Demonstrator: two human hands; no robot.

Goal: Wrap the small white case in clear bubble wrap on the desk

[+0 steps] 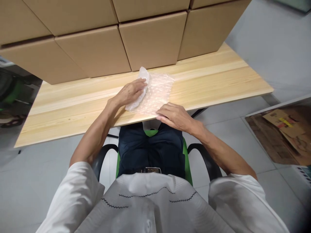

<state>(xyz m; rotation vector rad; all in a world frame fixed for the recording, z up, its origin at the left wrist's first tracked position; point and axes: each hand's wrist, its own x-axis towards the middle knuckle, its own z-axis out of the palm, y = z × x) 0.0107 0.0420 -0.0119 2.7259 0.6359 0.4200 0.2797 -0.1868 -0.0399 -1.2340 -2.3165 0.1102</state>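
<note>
A sheet of clear bubble wrap (pixel 161 87) lies on the wooden table near its front edge. Its left part is turned up into a whitish fold (pixel 143 73) that slants toward me. My left hand (pixel 131 92) is closed on this fold, its fingers bent over the top; the thumb is hidden. At the near right corner of the sheet, my right hand (pixel 173 116) has its fingers and thumb around the edge, right by the table's rim. Whether anything lies under the fold cannot be seen.
Large brown cardboard boxes (pixel 153 42) stand stacked in rows along the back of the wooden table (pixel 211 81). I sit on a green chair (pixel 188 165) with black armrests. Flattened cardboard (pixel 284 123) lies in a container low on the right.
</note>
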